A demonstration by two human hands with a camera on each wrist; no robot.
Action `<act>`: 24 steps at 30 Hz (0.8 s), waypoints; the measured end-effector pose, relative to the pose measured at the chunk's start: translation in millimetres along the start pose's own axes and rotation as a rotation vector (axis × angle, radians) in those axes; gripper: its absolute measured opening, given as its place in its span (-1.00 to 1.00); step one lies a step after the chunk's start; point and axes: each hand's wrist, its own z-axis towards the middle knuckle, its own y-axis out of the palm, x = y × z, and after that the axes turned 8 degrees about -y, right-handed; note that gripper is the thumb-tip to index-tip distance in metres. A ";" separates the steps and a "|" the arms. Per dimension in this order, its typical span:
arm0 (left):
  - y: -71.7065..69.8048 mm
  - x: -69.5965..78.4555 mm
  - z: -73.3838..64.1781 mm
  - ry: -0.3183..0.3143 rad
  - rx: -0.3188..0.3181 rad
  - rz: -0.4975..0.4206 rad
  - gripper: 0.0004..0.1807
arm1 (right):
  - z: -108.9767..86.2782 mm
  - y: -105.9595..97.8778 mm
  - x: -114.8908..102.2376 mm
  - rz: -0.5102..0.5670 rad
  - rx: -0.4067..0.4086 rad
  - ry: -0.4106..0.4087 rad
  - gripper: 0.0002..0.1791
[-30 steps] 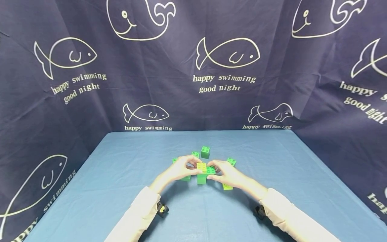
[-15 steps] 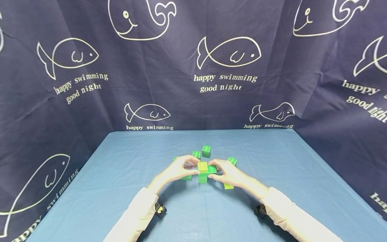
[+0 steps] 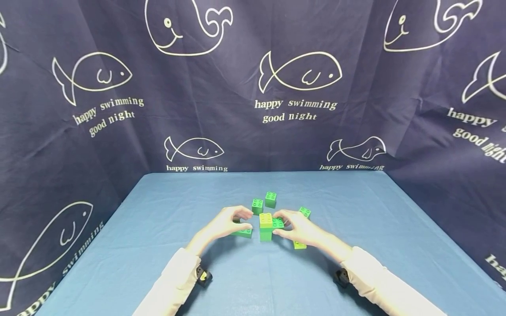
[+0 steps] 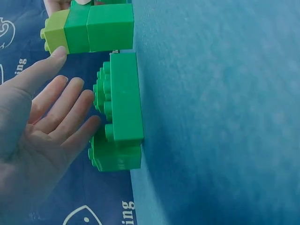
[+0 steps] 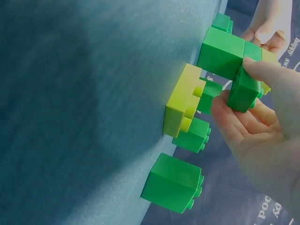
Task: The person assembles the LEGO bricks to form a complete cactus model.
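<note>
A small stack of toy building bricks stands mid-table: a green brick (image 3: pixel 265 235) at the bottom, another green layer reaching out to the right, and a yellow brick (image 3: pixel 266 219) on top. My right hand (image 3: pixel 302 227) pinches the jutting green brick (image 5: pixel 243 91) between thumb and fingers. To the left of the stack, my left hand (image 3: pixel 222 224) holds nothing, its fingers loosely spread; a gap shows between it and the yellow brick in the head view. Below the left fingers lies a long green brick (image 4: pixel 125 98), partly covered by that hand in the head view.
Behind the stack sit two green bricks (image 3: pixel 258 206), one farther back (image 3: pixel 270 200). Beyond the right hand is another green brick (image 3: pixel 305 212). A yellow-green brick (image 5: pixel 183 101) lies partly under the right hand. Blue cloth (image 3: pixel 253 285) covers the table; dark printed curtains (image 3: pixel 237 109) surround it.
My left hand has let go of the yellow brick and drawn back to the left. The right hand keeps its grip, and the stack stays about where it was.
</note>
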 end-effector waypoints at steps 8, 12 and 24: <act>-6.7 -3.8 -3.9 -0.020 0.011 -0.009 -0.61 | -1.6 0.3 2.1 -0.022 0.014 -0.017 -0.66; -9.7 -5.8 -5.2 -0.049 0.023 -0.011 -0.62 | -1.4 -0.3 2.5 -0.020 0.009 -0.012 -0.67; -11.3 -9.8 -7.0 -0.096 0.035 0.047 -0.62 | -0.4 -1.2 0.3 -0.005 -0.004 0.007 -0.66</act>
